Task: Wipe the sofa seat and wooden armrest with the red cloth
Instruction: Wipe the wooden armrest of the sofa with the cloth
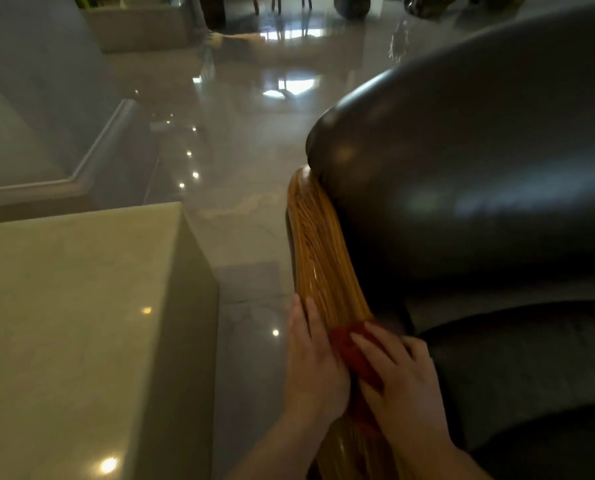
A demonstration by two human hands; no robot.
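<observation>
The wooden armrest (323, 258) is glossy, orange-brown and grained, running from the lower middle up to the dark leather sofa back (479, 174). The red cloth (353, 353) lies bunched on the armrest's near part. My right hand (403, 379) presses flat on the cloth from the right, fingers spread over it. My left hand (313, 362) rests on the armrest's left edge beside the cloth, touching it. The dark sofa seat (531, 368) lies to the right of both hands. Most of the cloth is hidden under my hands.
A beige stone-topped table (74, 323) stands to the left, a narrow strip of shiny tiled floor (244, 237) between it and the armrest. A step or low ledge (81, 178) runs along the far left. Chair legs and furniture stand far back.
</observation>
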